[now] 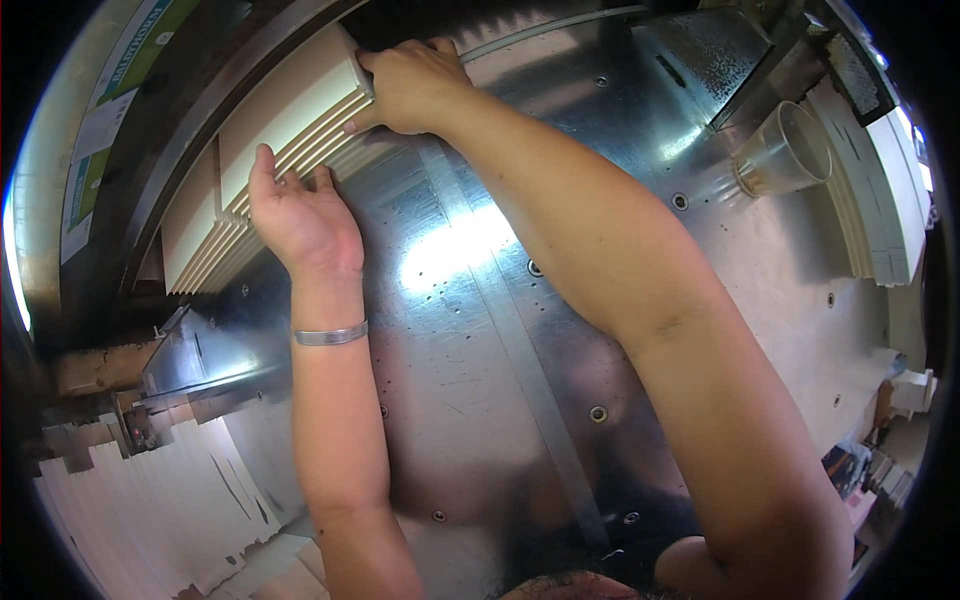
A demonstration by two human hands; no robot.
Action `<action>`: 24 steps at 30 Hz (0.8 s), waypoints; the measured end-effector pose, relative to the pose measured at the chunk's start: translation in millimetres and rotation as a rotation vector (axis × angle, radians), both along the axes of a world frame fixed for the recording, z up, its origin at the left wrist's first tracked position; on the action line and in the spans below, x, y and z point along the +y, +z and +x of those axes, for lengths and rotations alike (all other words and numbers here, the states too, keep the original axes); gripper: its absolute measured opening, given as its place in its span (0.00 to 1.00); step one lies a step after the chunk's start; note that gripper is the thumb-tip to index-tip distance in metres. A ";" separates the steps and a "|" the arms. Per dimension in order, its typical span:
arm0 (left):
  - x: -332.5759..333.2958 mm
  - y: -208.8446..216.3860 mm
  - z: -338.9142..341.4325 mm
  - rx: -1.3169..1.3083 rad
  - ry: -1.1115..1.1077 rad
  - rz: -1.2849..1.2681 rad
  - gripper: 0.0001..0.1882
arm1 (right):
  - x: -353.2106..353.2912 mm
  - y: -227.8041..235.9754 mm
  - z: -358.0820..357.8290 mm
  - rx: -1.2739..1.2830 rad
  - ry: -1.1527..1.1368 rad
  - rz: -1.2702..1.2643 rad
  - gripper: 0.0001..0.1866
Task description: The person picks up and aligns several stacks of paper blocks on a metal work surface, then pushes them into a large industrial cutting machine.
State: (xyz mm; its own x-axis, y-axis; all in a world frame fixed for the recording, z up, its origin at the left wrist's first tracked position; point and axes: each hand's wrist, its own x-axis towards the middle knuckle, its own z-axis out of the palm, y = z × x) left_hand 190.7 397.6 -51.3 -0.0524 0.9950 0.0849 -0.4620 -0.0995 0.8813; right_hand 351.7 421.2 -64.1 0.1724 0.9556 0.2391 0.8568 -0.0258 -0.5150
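Up at the far left of the metal table (455, 330), a white stack (290, 90) lies beside a second stack (190, 215); the right hand (415, 88) curves round the first one's right end, though I cannot tell whether it grips; the left hand (308, 220), fingers loosely spread, is at the layered edges. A bracelet (331, 335) rings the left wrist; a clear cup (785, 155) is at the right.

Slim, ridged silver bangle (331, 336) around the bare left wrist (327, 300)
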 end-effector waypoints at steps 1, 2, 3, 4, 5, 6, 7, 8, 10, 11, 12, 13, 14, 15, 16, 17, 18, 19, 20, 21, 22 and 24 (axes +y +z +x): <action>-0.3 -0.1 0.1 -0.002 -0.008 0.002 0.18 | 0.1 -0.8 0.0 0.007 -0.007 0.010 0.51; -0.6 0.0 0.5 -0.002 -0.008 0.002 0.18 | 0.2 -1.3 0.3 0.014 -0.014 0.021 0.51; -1.0 0.3 0.6 -0.004 -0.005 0.000 0.18 | -0.1 -0.5 0.2 0.014 -0.013 0.021 0.51; -1.2 0.5 0.6 -0.006 -0.002 -0.001 0.18 | -0.4 0.4 0.5 0.021 -0.003 0.011 0.51; -0.9 0.5 0.3 -0.006 -0.002 -0.001 0.18 | -1.0 1.2 0.7 0.028 0.006 0.001 0.51; -0.2 0.2 -0.2 -0.006 -0.001 -0.002 0.18 | -1.1 0.9 0.5 0.028 0.007 0.002 0.51; 0.2 0.0 -0.6 -0.007 -0.001 -0.003 0.19 | -1.4 0.6 0.1 0.030 0.004 0.009 0.51; 0.1 -0.2 -1.0 -0.007 0.000 -0.002 0.19 | -1.5 0.4 -0.1 0.031 0.002 0.015 0.52; -0.2 -1.1 -1.3 0.004 -0.002 -0.002 0.20 | -2.2 0.4 0.0 0.028 0.001 0.015 0.52; 0.2 -1.4 -1.4 0.004 -0.002 -0.002 0.20 | -2.3 0.6 -0.1 0.025 0.000 0.013 0.52; 0.5 -1.6 -1.6 0.006 -0.001 0.001 0.21 | -2.2 1.0 -0.3 0.025 0.001 0.013 0.52; 0.7 -1.7 -2.0 0.008 -0.001 0.004 0.21 | -2.0 1.4 -0.5 0.025 -0.003 0.007 0.52; 0.7 -1.6 -2.5 0.008 0.000 0.004 0.21 | -1.8 1.9 -0.6 0.025 -0.007 0.000 0.52; 0.7 -1.7 -2.9 0.005 -0.016 0.011 0.21 | -1.5 1.7 -0.4 0.025 -0.007 0.000 0.52; 0.7 -1.8 -3.2 0.003 -0.031 0.018 0.22 | -1.2 1.5 -0.1 0.025 -0.006 -0.001 0.52; 0.9 -2.2 -3.3 0.002 -0.032 0.018 0.22 | -1.1 1.3 0.1 0.024 -0.005 -0.001 0.52; 1.2 -2.3 -3.5 0.002 -0.031 0.016 0.22 | -0.8 1.0 -0.4 0.024 -0.004 -0.001 0.52; 1.3 -2.4 -3.8 0.002 -0.030 0.013 0.22 | -0.7 0.7 -1.0 0.025 -0.010 0.005 0.50; 1.2 -2.5 -3.9 0.003 -0.030 0.013 0.22 | -0.6 0.5 -1.3 0.026 -0.016 0.012 0.47; 0.7 -2.4 -3.5 0.003 -0.029 0.012 0.22 | -0.5 0.4 -1.3 0.026 -0.015 0.012 0.47; 0.5 -2.2 -3.2 0.003 -0.028 0.010 0.21 | -0.4 0.3 -1.1 0.033 -0.016 0.014 0.48; 0.6 -1.9 -3.3 0.001 -0.034 0.015 0.21 | -0.3 0.3 -0.6 0.040 -0.016 0.015 0.48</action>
State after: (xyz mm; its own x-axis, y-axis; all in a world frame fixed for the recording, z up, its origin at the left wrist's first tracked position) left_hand 187.4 398.2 -53.2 -0.0189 0.9949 0.0995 -0.4644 -0.0969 0.8803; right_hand 351.2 420.9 -63.8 0.1972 0.9490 0.2459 0.8350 -0.0312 -0.5493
